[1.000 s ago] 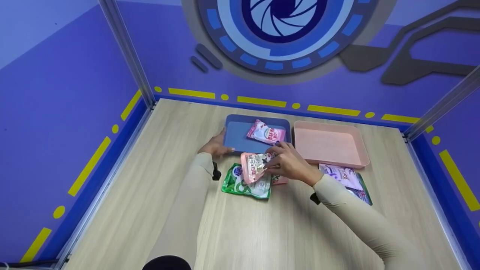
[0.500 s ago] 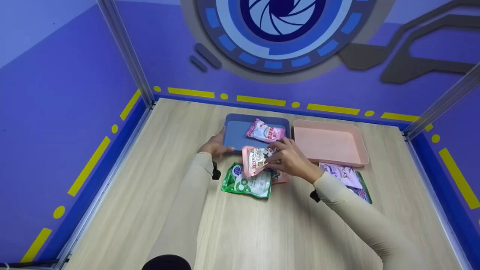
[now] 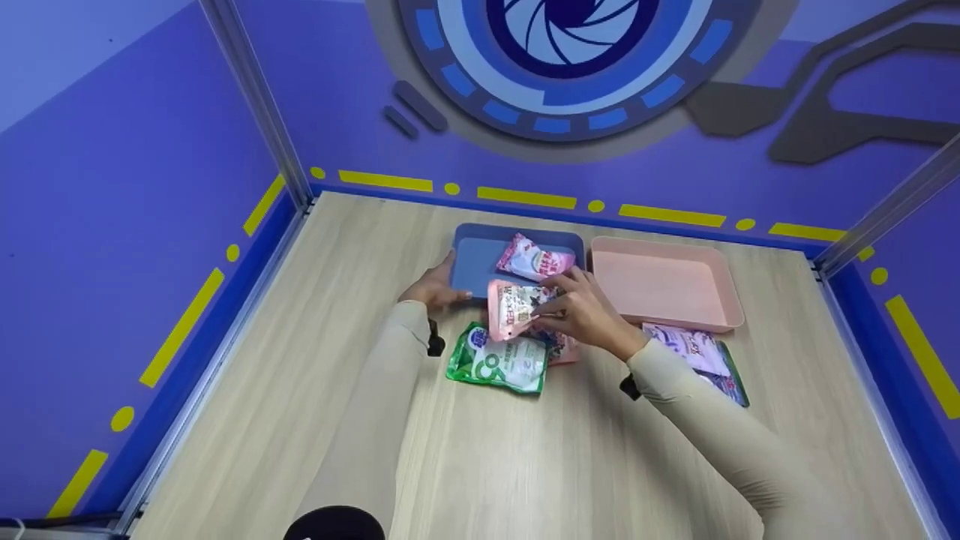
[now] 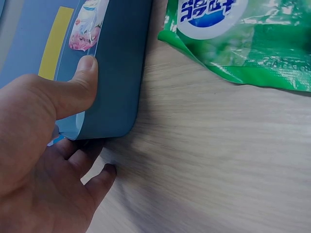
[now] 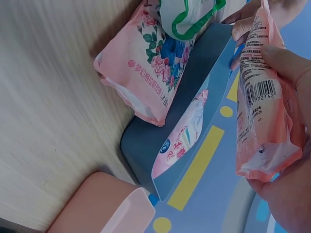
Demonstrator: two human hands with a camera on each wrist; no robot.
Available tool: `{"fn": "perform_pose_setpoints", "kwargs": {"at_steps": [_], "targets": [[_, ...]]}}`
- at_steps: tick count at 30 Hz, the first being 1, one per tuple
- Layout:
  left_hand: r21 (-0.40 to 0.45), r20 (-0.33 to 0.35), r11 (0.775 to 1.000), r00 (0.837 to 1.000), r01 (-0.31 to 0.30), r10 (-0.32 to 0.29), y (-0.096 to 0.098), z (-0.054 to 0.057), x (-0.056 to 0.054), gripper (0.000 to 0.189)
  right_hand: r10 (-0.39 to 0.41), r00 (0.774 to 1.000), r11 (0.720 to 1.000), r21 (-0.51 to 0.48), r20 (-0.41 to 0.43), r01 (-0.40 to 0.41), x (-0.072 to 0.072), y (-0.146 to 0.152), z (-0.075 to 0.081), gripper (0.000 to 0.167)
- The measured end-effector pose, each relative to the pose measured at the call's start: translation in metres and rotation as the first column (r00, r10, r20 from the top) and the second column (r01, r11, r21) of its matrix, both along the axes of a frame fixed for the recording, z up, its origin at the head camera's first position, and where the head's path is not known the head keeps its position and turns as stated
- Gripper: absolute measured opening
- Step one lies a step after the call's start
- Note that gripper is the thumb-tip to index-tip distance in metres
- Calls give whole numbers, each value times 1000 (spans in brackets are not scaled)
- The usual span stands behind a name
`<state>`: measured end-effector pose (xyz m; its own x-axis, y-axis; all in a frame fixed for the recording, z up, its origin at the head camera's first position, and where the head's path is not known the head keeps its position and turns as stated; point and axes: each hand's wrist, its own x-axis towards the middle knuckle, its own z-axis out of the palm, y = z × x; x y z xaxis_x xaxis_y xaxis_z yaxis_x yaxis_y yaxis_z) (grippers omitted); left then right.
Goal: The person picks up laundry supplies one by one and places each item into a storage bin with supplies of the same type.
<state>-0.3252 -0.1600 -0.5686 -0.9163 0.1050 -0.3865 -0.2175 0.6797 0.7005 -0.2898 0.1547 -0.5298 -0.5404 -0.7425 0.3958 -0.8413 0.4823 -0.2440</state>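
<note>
My left hand grips the near left corner of a blue tray, thumb on the front rim and fingers round the side, as the left wrist view shows. A pink-and-white packet lies in the tray. Over the tray's front edge, my right hand pinches a pink pouch; printed text and a barcode face the right wrist camera. Below it on the table lie a green-and-white pouch and a pink floral pouch, the latter partly covered in the head view.
A pink tray stands just right of the blue one. In front of it lie a lilac pouch and a darker pouch beneath. Blue-purple walls enclose the wooden table at the back and sides.
My right hand has lifted the pink pouch slightly up and away from the green pouch, toward the blue tray. The left hand has stayed at the tray's corner.
</note>
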Motion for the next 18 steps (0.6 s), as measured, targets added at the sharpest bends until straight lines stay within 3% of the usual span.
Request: {"fn": "perform_pose_setpoints", "kwargs": {"at_steps": [7, 18], "targets": [[5, -13, 1000, 1000, 4, -4, 1, 0, 1, 104, -17, 999, 1000, -20, -37, 16, -7, -1, -1, 15], [-39, -5, 999, 999, 33, -33, -1, 1, 1, 103, -66, 998, 997, -47, -21, 65, -14, -1, -1, 16]]}}
